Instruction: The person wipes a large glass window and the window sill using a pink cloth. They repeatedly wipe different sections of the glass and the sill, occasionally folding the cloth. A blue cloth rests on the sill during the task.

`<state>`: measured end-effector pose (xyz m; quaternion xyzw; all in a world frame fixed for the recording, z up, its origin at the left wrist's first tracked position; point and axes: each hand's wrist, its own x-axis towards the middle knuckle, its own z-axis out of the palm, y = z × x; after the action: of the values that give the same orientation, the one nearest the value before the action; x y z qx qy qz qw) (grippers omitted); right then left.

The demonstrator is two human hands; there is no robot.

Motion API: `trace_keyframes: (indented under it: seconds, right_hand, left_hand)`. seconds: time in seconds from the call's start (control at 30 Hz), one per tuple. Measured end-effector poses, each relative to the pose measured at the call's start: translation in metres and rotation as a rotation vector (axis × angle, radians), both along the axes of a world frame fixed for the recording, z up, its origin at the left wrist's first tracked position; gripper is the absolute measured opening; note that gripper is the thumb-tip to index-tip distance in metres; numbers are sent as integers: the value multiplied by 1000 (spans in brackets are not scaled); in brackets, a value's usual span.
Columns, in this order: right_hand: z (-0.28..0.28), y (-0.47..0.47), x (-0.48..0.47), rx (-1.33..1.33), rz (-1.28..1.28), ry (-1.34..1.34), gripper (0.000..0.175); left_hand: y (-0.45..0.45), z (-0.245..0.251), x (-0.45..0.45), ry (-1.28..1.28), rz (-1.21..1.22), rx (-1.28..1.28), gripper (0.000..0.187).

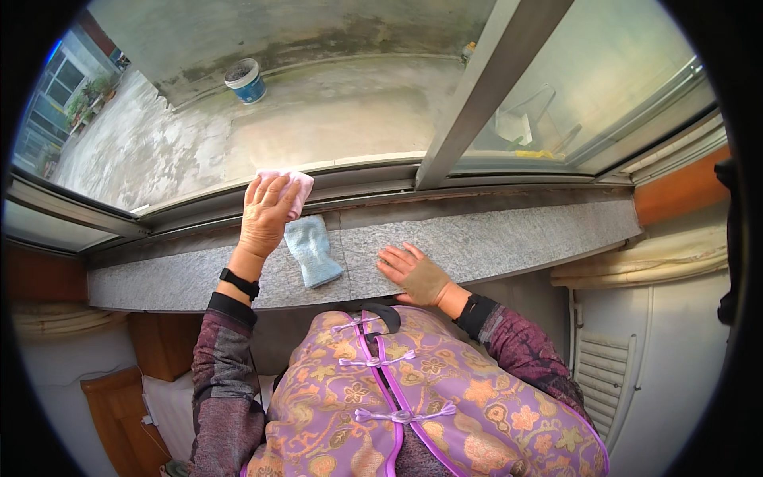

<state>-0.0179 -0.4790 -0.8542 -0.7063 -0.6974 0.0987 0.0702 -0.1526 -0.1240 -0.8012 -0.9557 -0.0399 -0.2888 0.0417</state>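
My left hand (266, 210) grips a folded pink cloth (301, 192) and presses it on the metal window frame (357, 182) along the bottom of the opening. Just behind that hand, a light blue cloth (314, 250) lies loose on the speckled grey stone windowsill (489, 238). My right hand (415, 275) rests on the sill near its front edge, palm down with fingers apart, holding nothing. A thin crack or joint runs across the stone between the blue cloth and my right hand.
A vertical window post (483, 101) rises right of centre, with a glass pane (596, 113) beyond it. Outside, a blue and white bucket (245, 81) stands by a wall. Gathered curtains (650, 262) hang at the right, above a white radiator (603, 369).
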Motion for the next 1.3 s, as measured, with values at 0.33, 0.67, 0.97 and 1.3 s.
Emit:
trace_keyframes:
  seconds: [0.33,0.67,0.97,1.3]
  right_hand:
    - [0,0,-1,-5,-11,6,90]
    - [-2,0,0,-14,-15,44,90]
    - [1,1,-1,10,-6,26,87]
    - [-6,-1,-2,23,-10,0,91]
  left_hand:
    - [122,1,-68,-769,510,-605,47]
    - [30,-13,0,-562,479,-548,58]
    - [-23,10,27,-302,285,-439,51]
    - [3,-19,-7,-377,448,-790,83]
